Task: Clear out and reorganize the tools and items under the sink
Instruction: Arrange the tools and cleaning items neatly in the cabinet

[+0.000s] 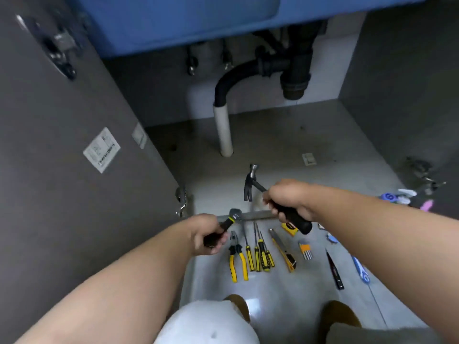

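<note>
Bare forearms, brown shoes, white and grey clothing.
The left forearm and right forearm are uncovered down to the left hand and right hand. A rounded white garment shows at bottom middle and a grey garment at bottom right; which piece of clothing each is cannot be told. Above them are a left shoe and right shoe, both brown.

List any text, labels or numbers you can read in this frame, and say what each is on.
No text reads clearly.
Door sticker: printed lines, too blurred to read.
Wall label inside the cabinet: too blurred.
Floor label: too blurred.
Yellow tool: dark marking, unreadable.
Blue item at the far right: white mark, perhaps "6", not certain.
</note>
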{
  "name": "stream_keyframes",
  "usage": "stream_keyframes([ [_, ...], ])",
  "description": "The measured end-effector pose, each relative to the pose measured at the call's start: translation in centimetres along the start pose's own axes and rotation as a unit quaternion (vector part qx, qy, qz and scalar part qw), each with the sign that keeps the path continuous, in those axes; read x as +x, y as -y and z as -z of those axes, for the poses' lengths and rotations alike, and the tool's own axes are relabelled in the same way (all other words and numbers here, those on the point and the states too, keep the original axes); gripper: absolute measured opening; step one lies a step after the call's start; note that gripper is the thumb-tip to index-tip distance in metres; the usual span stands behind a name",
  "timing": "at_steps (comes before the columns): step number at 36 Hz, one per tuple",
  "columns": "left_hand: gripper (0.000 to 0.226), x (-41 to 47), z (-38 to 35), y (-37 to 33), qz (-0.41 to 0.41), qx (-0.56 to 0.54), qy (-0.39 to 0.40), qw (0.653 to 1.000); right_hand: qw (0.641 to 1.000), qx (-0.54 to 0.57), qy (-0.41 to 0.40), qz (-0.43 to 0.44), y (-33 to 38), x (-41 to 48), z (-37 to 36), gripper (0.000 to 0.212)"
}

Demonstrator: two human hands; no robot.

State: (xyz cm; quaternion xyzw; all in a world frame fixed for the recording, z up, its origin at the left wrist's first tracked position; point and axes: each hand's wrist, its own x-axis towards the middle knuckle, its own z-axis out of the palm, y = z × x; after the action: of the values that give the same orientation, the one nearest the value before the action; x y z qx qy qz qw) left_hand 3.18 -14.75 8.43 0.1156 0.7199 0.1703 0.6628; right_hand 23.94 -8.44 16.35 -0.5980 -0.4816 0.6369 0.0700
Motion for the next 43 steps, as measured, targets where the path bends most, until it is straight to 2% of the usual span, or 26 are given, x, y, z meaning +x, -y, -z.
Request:
stream_keyframes([
  [3, 0.023, -4.0, -0.6, -2.3, -0.062, -0.053, 0.037, 0.996, 0.998, 0.045, -0.035, 0.006, 0.5, -1.8, 0.3, 0.027],
  [9, 0.021, -9.5, -4.0, -4.3, -0.134, -0.146, 0.124, 0.972, 0.968, 0.213, -0.108, 0.075, 1.1, -3.6, 0.3, 0.016],
  [13, 0.031, -11.5, -6.4, -4.1, -0.213, -0.170, 0.201, 0.941, 0.972, 0.174, -0.130, 0.092, 1.3, -4.2, 0.6, 0.019],
  [18, 0.027, -12.4, -7.4, -4.1, -0.264, -0.122, 0.258, 0.921, 0.976, 0.150, -0.122, 0.104, 1.7, -5.0, 0.9, 0.024],
  [22, 0.025, -12.6, -8.5, -4.5, -0.278, -0.122, 0.268, 0.914, 0.963, 0.217, -0.123, 0.103, 2.1, -4.3, 0.6, 0.016],
  [27, 0.024, -12.0, -9.3, -5.0, -0.298, -0.137, 0.230, 0.916, 0.934, 0.325, -0.091, 0.113, 2.8, -4.0, 0.1, 0.028],
  [30, 0.023, -11.5, -9.1, -5.2, -0.306, -0.125, 0.187, 0.925, 0.942, 0.315, -0.053, 0.102, 2.8, -4.0, -0.1, 0.030],
  [36, 0.035, -10.1, -8.6, -4.6, -0.342, 0.032, 0.066, 0.937, 0.958, 0.277, 0.021, 0.077, 2.3, -2.9, -0.7, 0.022],
  [38, 0.034, -9.5, -8.3, -4.3, -0.355, 0.043, 0.059, 0.932, 0.964, 0.253, 0.012, 0.083, 2.4, -2.4, -1.2, 0.013],
  [41, 0.021, -8.4, -7.2, -4.1, -0.376, 0.045, 0.037, 0.925, 0.967, 0.232, -0.045, 0.090, 2.5, -1.3, -1.6, 0.018],
  [43, 0.023, -7.3, -6.1, -4.1, -0.390, 0.053, 0.010, 0.919, 0.961, 0.260, -0.061, 0.074, 2.5, -0.5, -1.6, 0.018],
])
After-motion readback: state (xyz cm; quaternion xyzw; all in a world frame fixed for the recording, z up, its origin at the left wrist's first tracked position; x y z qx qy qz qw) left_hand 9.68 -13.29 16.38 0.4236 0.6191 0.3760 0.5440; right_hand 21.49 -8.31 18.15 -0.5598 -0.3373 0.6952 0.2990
